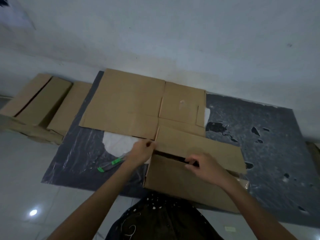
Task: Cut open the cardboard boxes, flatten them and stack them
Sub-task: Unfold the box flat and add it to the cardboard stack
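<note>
A brown cardboard box (183, 181) sits on the floor right in front of me, its top flaps parted along a dark slit. My left hand (141, 152) pinches the left corner of the far flap (204, 148). My right hand (203, 168) has its fingers hooked into the slit, gripping the edge of the near flap. Beyond the box lies a flattened cardboard box (138, 104), spread flat. A green and grey utility knife (110, 164) rests on the floor beside my left wrist, held by nobody.
A torn dark plastic sheet (259, 135) covers the floor under the cardboard. Closed cardboard boxes (36, 103) sit at the left against the white wall. Pale glossy tiles (26, 170) lie at the left, and my dark patterned clothing (161, 220) fills the bottom centre.
</note>
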### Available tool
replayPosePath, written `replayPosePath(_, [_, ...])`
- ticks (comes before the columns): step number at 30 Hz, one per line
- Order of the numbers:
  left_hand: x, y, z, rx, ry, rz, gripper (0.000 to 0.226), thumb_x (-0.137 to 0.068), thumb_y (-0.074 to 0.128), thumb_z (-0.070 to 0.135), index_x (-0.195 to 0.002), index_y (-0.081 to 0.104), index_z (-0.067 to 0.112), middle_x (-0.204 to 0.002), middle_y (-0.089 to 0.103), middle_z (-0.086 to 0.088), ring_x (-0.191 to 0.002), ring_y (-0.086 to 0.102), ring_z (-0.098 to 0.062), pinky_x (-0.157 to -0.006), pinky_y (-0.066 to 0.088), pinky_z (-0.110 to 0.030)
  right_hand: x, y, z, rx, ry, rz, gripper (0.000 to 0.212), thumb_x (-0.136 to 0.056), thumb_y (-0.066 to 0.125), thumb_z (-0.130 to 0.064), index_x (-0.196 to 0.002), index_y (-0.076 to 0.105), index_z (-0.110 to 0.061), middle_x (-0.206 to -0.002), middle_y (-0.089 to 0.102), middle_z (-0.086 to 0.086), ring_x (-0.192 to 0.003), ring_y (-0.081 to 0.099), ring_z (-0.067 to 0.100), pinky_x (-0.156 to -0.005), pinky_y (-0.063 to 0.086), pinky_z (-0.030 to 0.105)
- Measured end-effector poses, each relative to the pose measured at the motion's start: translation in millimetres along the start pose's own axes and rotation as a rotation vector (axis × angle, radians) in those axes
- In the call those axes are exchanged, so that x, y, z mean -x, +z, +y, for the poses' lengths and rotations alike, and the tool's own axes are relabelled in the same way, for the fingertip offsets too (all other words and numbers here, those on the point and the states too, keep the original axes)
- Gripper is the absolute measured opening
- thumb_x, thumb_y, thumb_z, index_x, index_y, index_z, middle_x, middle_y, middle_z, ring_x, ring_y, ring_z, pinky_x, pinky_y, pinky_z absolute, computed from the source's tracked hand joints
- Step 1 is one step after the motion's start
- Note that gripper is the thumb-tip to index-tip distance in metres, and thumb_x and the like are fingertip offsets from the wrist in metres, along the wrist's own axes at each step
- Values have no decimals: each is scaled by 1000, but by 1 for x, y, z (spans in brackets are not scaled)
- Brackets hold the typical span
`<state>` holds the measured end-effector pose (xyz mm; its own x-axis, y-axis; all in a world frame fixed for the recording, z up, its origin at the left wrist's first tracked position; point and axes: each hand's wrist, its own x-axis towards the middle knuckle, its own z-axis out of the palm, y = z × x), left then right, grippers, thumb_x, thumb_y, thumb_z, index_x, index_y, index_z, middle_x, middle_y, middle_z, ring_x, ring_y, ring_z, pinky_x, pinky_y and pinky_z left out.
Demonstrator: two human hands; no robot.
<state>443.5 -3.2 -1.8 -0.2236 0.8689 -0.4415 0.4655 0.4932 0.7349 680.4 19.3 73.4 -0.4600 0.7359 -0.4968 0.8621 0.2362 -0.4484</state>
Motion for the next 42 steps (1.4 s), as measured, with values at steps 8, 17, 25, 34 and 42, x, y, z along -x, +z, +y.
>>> replayPosePath(8, [0,24,55,690,-45,-16,46,-104,30,37,-122,60,7,-123,61,-9,-117,53,-24,-109,36,-41,55,13,39,-32,259,-95,30,-88,65,-25,-111,49,-36,-107,60,-1,-95,62,14,-74,42,20])
replayPosePath(17, [-39,59,98,179,4,-318,97,-78,6,85,-154,12,26,-160,13,-3,-148,10,-24,-121,8,-44,49,32,74,68,709,79,93,-96,50,-24,-147,-28,-26,-150,-35,22,-141,-22,46,-107,7,74])
replayPosePath(25, [-51,93,104,-522,-101,-510,121,-62,24,93,-150,-20,24,-155,-28,-13,-144,-14,-41,-118,5,-54,-1,13,149,-444,1006,-51,149,-48,61,-92,-151,-15,-17,-155,-30,14,-140,-19,48,-113,4,66])
replayPosePath(34, [-25,121,118,-596,-345,-190,113,-83,73,26,-151,-15,8,-154,3,-31,-138,22,-50,-111,28,-59,-23,33,176,-388,1042,-1,157,-34,62,-92,-151,-8,-13,-150,-9,28,-136,4,56,-102,28,65])
replayPosePath(42, [-2,122,142,-648,-14,-71,141,-62,57,85,-142,-36,15,-148,3,-29,-135,19,-49,-111,16,-62,56,-29,121,-404,783,414,142,-56,80,-56,-145,-22,-15,-147,0,21,-136,11,46,-104,34,55])
